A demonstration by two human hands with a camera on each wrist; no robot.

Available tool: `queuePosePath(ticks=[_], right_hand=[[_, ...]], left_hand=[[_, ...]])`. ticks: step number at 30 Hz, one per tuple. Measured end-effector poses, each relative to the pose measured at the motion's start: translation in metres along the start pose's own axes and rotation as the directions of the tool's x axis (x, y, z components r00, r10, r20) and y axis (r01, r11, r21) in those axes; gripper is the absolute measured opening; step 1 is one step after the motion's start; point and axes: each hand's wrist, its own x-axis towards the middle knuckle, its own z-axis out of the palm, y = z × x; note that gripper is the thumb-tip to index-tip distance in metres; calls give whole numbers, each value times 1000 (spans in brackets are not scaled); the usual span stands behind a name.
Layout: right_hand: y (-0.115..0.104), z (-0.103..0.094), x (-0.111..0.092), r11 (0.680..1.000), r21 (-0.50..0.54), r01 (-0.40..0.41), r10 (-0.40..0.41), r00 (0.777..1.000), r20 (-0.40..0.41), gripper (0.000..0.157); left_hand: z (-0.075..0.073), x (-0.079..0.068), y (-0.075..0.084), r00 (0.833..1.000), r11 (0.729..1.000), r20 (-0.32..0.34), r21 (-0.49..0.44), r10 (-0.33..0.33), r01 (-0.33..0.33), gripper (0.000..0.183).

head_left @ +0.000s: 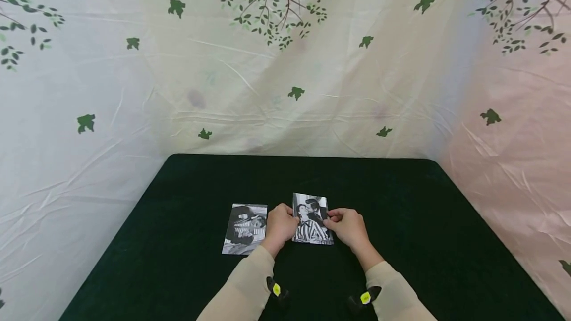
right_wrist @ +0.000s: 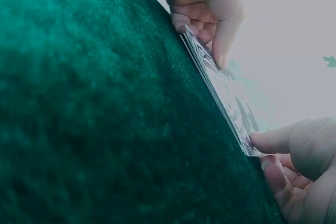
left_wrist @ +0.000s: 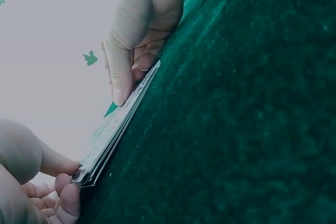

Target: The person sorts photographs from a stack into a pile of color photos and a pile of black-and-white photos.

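Note:
A stack of several black-and-white photo prints (head_left: pixel 312 219) is between my two hands, low over the dark green table. My left hand (head_left: pixel 281 226) pinches its left edge, thumb on top and fingers beneath. On the opposite edge, my right hand (head_left: pixel 350 228) pinches with thumb and fingertips. In the left wrist view the layered edges of the stack (left_wrist: pixel 122 129) show, slightly fanned. From the right wrist the stack (right_wrist: pixel 223 95) lies tilted in the picture between both thumbs. The top print shows figures and striped cloth.
Another black-and-white photo print (head_left: pixel 241 229) lies flat on the green tabletop (head_left: pixel 178 281), just left of my left hand and partly behind its wrist. A pale cloth backdrop (head_left: pixel 250 113) with printed leaves hangs around the table's back and sides.

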Motion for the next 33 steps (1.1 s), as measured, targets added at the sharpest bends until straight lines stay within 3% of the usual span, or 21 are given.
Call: queuePosePath(ticks=[8, 13, 23, 33], right_hand=[[2, 1, 1, 1000, -14, 21, -21, 1000, -10, 24], [4, 1, 2, 999, 5, 33, -33, 999, -17, 26], [1, -5, 2, 992, 126, -14, 16, 1000, -13, 28], [-2, -8, 2, 970, 238, -51, 64, 997, -48, 24]], left_hand=[[2, 0, -1, 1000, 1000, -9, 16, 10, -10, 13], [4, -1, 2, 999, 999, -27, -27, 20, -21, 12], [5, -1, 6, 1000, 979, -5, -205, -11, 10, 11], [2, -3, 10, 999, 976, -37, -218, 12, -20, 11]])
